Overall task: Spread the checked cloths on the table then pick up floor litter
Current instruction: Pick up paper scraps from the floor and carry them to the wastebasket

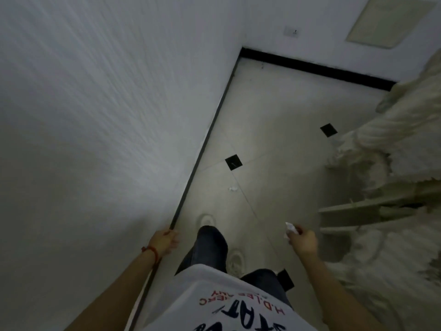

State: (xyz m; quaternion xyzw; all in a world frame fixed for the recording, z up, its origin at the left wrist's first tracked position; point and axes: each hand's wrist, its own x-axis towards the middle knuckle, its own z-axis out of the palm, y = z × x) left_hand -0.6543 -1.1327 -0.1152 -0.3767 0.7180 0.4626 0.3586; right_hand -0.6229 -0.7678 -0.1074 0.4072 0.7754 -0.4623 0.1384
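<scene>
I stand in a narrow passage looking down at a pale tiled floor [281, 130]. My right hand [302, 241] pinches a small white scrap of litter [291, 227] at hip height. A second small white scrap [232, 188] lies on the floor ahead, close to the left wall. My left hand [164, 242] hangs beside the wall with loosely curled fingers and holds nothing. No checked cloth or table top shows in this view.
A white wall [95, 115] with a dark skirting runs along the left. Pale fringed fabric [393, 163] over a light frame [358, 209] crowds the right side. Black inset tiles [233, 162] dot the floor. The far wall closes the passage.
</scene>
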